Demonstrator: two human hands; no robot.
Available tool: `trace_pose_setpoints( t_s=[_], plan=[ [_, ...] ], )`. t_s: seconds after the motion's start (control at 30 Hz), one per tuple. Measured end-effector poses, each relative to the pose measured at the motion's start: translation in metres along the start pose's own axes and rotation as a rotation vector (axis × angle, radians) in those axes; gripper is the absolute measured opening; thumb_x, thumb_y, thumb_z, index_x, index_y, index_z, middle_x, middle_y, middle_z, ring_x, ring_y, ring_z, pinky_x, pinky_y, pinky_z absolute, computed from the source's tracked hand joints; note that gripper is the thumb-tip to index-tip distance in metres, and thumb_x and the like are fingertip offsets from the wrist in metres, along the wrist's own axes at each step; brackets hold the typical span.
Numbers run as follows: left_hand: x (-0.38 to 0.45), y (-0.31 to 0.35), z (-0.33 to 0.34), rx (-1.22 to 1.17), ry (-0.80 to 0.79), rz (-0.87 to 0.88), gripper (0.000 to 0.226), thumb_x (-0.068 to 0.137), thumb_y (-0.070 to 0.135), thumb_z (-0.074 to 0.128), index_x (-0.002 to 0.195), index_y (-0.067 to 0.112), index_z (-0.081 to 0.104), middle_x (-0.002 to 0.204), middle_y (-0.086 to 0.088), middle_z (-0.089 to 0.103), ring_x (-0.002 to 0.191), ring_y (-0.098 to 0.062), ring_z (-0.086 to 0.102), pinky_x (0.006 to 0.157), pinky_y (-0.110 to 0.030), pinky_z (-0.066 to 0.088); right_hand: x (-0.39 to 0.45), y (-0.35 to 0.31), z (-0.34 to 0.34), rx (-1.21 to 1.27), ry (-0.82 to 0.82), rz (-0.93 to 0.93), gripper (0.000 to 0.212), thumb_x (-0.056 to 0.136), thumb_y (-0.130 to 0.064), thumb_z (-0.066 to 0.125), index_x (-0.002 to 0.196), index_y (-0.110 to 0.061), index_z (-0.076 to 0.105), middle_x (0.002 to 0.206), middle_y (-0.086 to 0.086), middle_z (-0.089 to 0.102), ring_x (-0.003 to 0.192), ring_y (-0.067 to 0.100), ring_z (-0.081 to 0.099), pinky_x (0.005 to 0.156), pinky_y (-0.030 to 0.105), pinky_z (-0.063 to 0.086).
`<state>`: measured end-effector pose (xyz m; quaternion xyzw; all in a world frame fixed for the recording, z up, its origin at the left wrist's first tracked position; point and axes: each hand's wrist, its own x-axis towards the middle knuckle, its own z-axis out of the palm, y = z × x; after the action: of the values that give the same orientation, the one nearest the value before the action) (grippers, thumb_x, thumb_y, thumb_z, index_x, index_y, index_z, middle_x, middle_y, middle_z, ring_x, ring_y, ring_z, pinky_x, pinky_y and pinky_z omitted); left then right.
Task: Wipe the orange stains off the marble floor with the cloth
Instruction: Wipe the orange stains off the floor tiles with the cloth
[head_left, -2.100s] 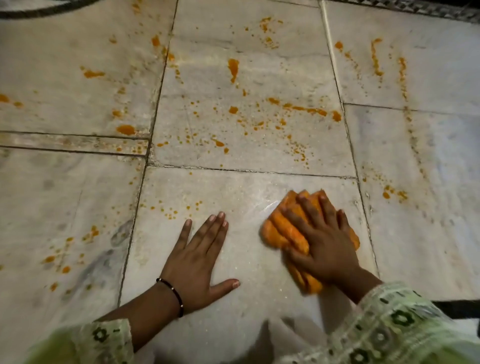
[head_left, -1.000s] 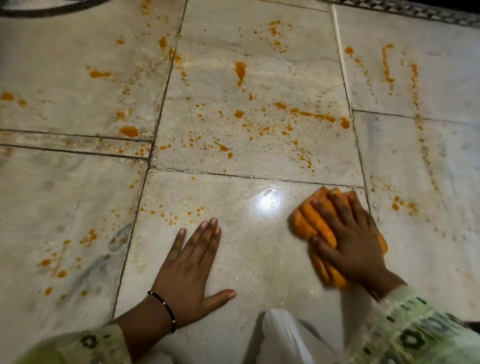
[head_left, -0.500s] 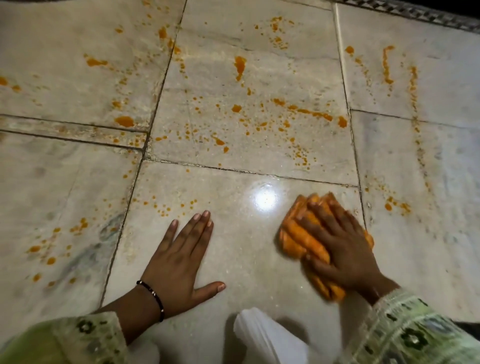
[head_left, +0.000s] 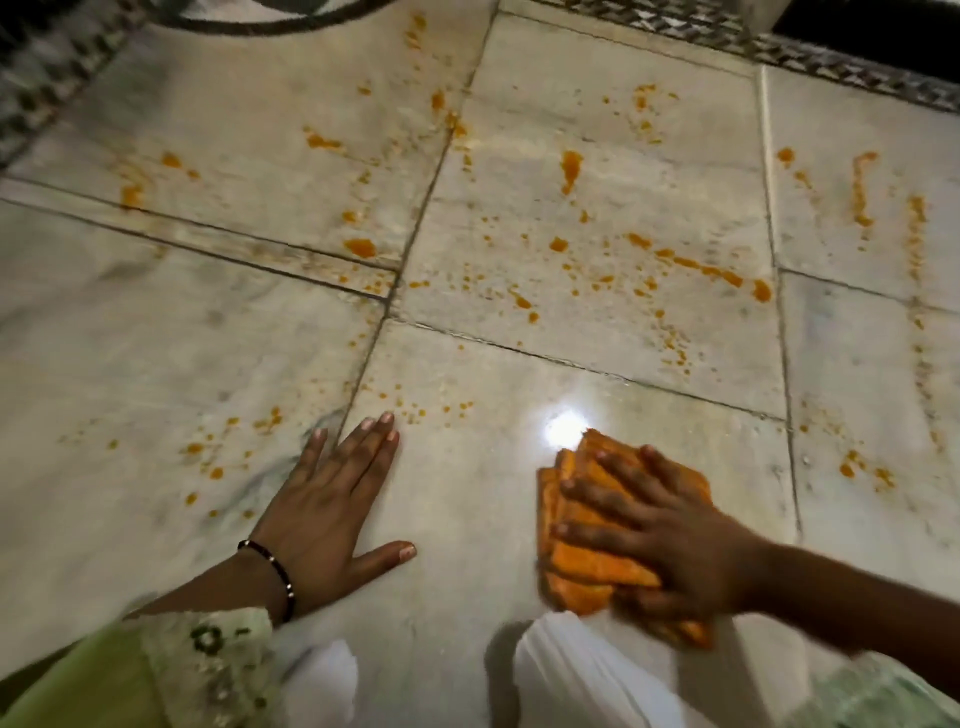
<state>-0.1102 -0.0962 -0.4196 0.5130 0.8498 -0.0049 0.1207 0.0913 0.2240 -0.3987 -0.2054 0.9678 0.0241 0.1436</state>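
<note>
Nearest you, your white-clad knees (head_left: 587, 670) and pale green embroidered sleeve (head_left: 208, 654) framed the work. Your left hands (head_left: 332, 504) lay flat on the marble floor (head_left: 467, 519), fingers straight and together, thumb out, holding nothing, a dark beaded bracelet (head_left: 270, 571) at the wrist. Your right hands (head_left: 670, 540) pressed down on the folded orange cloth (head_left: 582, 545) with fingers spread and straight across it, pushing rather than gripping.

Against half a second earlier, the cloth had slid back toward your knees and slightly left, and the view had tipped up to show more floor ahead. The tile under the cloth looked wet and glossy, with a bright glare spot (head_left: 563, 428) just beyond it; I judge that patch largely clean.

The cloth was thick, ribbed in soft folds and stained deep orange, so it may smear soon. Farther out, orange stains (head_left: 696, 265) lay as drips, blobs and fine spatter over dull, veined marble with dark grout lines (head_left: 415, 228). Most of the job remained. A patterned border (head_left: 831, 57) edged the far side.
</note>
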Motion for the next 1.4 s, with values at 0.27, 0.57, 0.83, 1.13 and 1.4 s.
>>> trace_pose_setpoints(
  t_s=[0.27,0.57,0.83,1.13,1.4],
  plan=[
    [-0.072,-0.055,-0.016,0.019,0.057,-0.138,0.096,0.084,0.076,0.026,0.150,0.006,0.022,0.157,-0.012,0.019,0.141,-0.020,0.019,0.116,-0.044,0.004,0.167,0.006,-0.033,0.074,0.111,0.406,0.078,0.082,-0.071,0.012,0.150,-0.038,-0.006,0.160,0.003,-0.006,0.146,0.035,-0.008,0.114,0.058,-0.006],
    [-0.047,-0.097,-0.010,-0.096,0.160,-0.341,0.098,0.082,0.079,0.015,0.152,0.012,0.006,0.160,-0.006,0.002,0.146,-0.020,0.009,0.115,-0.037,-0.011,0.112,-0.062,-0.009,0.206,0.233,0.541,0.072,0.085,-0.065,0.028,0.151,-0.039,0.014,0.159,-0.006,0.011,0.147,0.026,0.003,0.114,0.057,0.010],
    [-0.018,-0.091,-0.001,-0.150,0.162,-0.291,0.102,0.079,0.083,0.013,0.152,0.013,0.009,0.160,-0.004,0.005,0.146,-0.019,0.009,0.116,-0.042,-0.007,0.244,-0.052,-0.056,0.252,0.138,0.698,0.075,0.081,-0.068,0.004,0.149,-0.041,-0.008,0.160,-0.002,-0.013,0.144,0.029,-0.018,0.112,0.058,-0.013],
    [-0.074,-0.107,0.013,-0.217,0.164,-0.487,0.106,0.077,0.085,0.018,0.151,0.010,0.016,0.159,-0.004,0.009,0.144,-0.015,0.009,0.115,-0.042,-0.004,0.148,-0.076,-0.020,0.244,0.218,0.567,0.067,0.085,-0.059,0.031,0.148,-0.049,0.009,0.158,-0.006,0.015,0.146,0.024,0.009,0.111,0.059,0.016],
    [-0.112,-0.102,0.028,-0.195,0.120,-0.578,0.109,0.076,0.086,0.020,0.152,0.009,0.006,0.160,-0.007,0.003,0.146,-0.021,0.007,0.116,-0.045,-0.003,0.268,-0.101,-0.060,0.263,0.179,0.576,0.070,0.084,-0.065,0.008,0.150,-0.042,-0.002,0.161,-0.006,-0.005,0.146,0.026,-0.012,0.111,0.054,-0.015]
  ],
)
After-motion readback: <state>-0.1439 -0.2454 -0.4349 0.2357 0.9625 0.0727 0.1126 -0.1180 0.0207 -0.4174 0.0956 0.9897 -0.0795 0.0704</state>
